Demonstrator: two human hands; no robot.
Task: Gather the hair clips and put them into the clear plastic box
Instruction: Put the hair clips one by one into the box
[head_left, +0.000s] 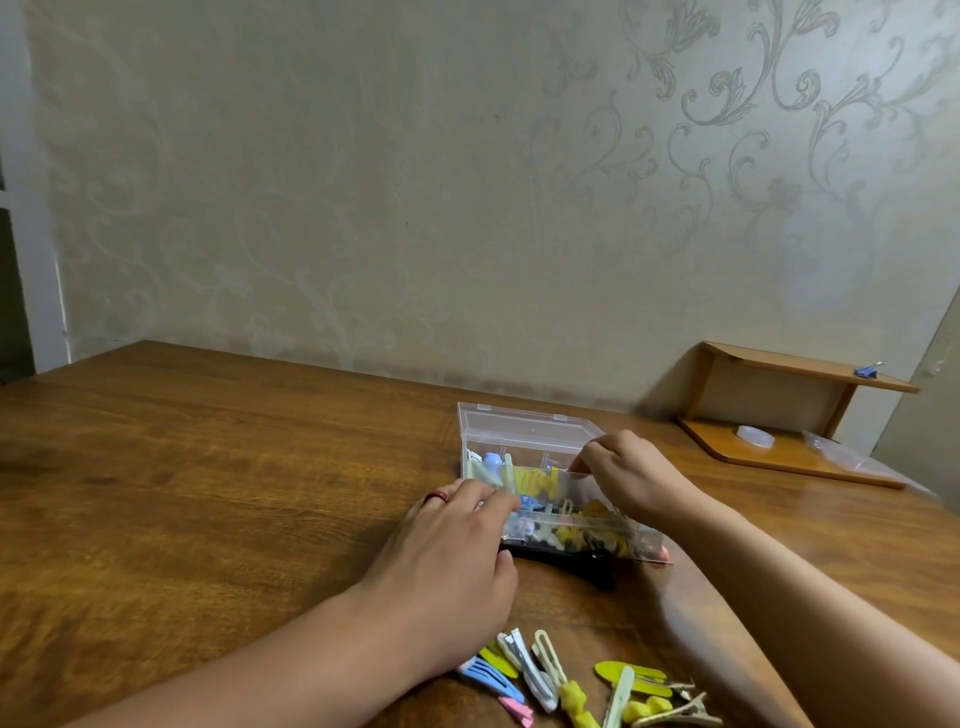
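Note:
A clear plastic box (524, 441) stands open on the wooden table (208, 467), its lid tilted up at the back, with several coloured hair clips (535, 480) inside. My left hand (457, 551) rests at the box's near left corner with curled fingers touching clips there; a red ring is on one finger. My right hand (631, 475) reaches into the box from the right and pinches something at the yellow clips. A black clip (576, 564) lies against the box's front. Several loose clips (587, 686), yellow, blue, pink and white, lie on the table near me.
A small wooden shelf (795, 415) stands at the back right against the wallpapered wall, with a blue binder clip (868, 370) on top, a white round item (756, 435) and a clear plastic bag (847, 457) below.

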